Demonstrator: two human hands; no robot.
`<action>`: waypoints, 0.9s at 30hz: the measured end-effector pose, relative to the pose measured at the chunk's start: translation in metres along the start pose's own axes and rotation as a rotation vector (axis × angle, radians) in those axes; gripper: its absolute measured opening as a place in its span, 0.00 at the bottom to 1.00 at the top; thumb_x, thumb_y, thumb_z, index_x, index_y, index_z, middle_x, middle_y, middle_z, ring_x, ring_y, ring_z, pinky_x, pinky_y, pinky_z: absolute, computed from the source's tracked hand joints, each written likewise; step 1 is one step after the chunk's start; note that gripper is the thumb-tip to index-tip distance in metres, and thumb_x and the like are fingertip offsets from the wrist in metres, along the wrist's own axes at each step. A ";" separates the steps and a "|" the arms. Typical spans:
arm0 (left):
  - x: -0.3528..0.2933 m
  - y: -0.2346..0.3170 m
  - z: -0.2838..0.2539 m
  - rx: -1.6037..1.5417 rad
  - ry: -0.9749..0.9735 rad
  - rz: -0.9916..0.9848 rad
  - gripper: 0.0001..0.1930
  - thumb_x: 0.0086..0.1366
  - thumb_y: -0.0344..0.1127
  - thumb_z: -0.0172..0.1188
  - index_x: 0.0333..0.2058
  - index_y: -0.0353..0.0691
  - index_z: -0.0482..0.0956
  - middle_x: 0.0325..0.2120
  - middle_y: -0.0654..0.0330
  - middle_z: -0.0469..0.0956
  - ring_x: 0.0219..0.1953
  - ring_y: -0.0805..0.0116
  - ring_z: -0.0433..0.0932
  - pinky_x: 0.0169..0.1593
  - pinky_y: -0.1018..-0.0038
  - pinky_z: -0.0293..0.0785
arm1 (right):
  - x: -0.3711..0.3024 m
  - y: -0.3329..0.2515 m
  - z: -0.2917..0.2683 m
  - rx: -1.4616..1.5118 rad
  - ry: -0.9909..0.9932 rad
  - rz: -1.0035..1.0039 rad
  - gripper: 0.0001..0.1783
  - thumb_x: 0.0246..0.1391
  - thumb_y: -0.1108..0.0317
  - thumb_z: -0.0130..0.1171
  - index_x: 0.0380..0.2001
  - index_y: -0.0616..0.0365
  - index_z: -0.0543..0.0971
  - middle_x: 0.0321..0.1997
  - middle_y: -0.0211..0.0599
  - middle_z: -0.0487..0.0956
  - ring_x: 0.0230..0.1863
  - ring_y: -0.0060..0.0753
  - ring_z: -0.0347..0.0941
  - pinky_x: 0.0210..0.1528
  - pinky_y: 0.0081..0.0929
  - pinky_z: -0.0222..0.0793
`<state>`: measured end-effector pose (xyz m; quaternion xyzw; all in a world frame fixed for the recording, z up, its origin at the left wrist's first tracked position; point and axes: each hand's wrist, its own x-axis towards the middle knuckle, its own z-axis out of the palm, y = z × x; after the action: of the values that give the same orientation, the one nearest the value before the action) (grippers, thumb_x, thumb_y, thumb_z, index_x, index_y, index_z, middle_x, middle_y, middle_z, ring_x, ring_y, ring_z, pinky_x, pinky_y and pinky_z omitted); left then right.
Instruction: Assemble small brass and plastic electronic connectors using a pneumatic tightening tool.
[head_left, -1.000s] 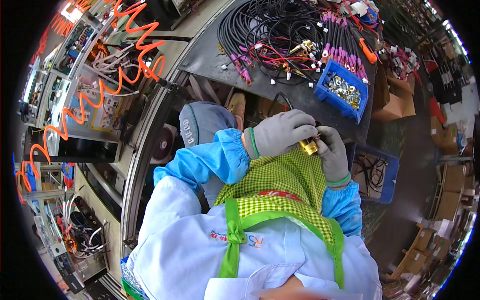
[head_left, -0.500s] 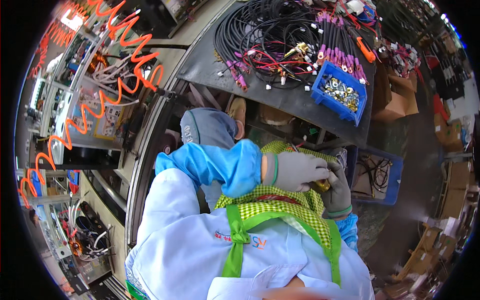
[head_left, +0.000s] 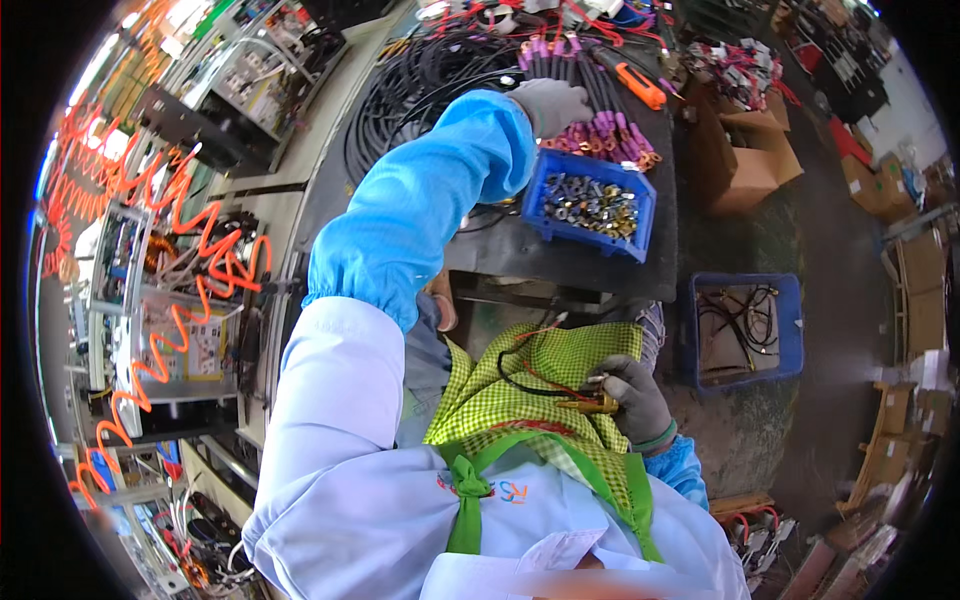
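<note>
My right hand [head_left: 637, 402], in a grey glove, is closed around a brass fitting [head_left: 603, 402] above my lap. A thin black and red cable [head_left: 520, 380] runs from the fitting across my green checked apron [head_left: 490, 395]. My left arm reaches to the table. The grey-gloved left hand [head_left: 553, 105] lies over black cables with purple-sleeved lug ends [head_left: 605, 135]; its fingers bend down among them, and the fingertips are hard to make out. Just nearer than those lugs stands a blue bin [head_left: 548, 215] of nuts and bolts.
Coiled black cables [head_left: 385, 115] cover the table's far left. An orange-handled tool [head_left: 640, 86] lies right of the lugs. Below the table's right side, a blue crate [head_left: 790, 350] holds cables, and a cardboard box [head_left: 755, 165] stands farther back. Orange coiled hoses [head_left: 180, 300] hang at left.
My left hand has left the fitting at my lap and moved forward to the cables on the table. The right hand still holds the fitting, its cable now in view.
</note>
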<state>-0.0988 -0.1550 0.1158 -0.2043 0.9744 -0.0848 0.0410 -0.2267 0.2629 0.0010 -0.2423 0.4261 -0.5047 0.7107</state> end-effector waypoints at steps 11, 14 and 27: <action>0.017 -0.014 -0.007 -0.167 0.328 -0.145 0.13 0.67 0.41 0.51 0.47 0.46 0.73 0.37 0.51 0.79 0.41 0.49 0.79 0.42 0.58 0.77 | 0.008 -0.001 -0.005 0.136 0.013 0.106 0.20 0.56 0.68 0.56 0.50 0.66 0.68 0.46 0.45 0.74 0.49 0.40 0.74 0.53 0.37 0.71; -0.003 -0.035 -0.045 -0.367 1.017 -0.295 0.16 0.67 0.45 0.54 0.47 0.42 0.73 0.32 0.47 0.80 0.36 0.48 0.80 0.34 0.58 0.76 | 0.012 -0.003 -0.003 0.059 0.016 0.094 0.20 0.57 0.68 0.55 0.50 0.68 0.68 0.46 0.45 0.74 0.50 0.40 0.73 0.53 0.36 0.71; -0.192 0.111 -0.186 -1.163 0.722 0.007 0.11 0.70 0.40 0.50 0.44 0.40 0.73 0.29 0.60 0.77 0.22 0.77 0.70 0.27 0.82 0.68 | 0.020 -0.023 0.026 0.157 -0.089 0.087 0.14 0.58 0.71 0.51 0.47 0.63 0.70 0.42 0.43 0.76 0.43 0.37 0.76 0.49 0.36 0.74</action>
<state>0.0118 0.0506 0.2873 -0.1487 0.8149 0.3894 -0.4027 -0.2136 0.2337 0.0257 -0.1892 0.3636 -0.4940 0.7668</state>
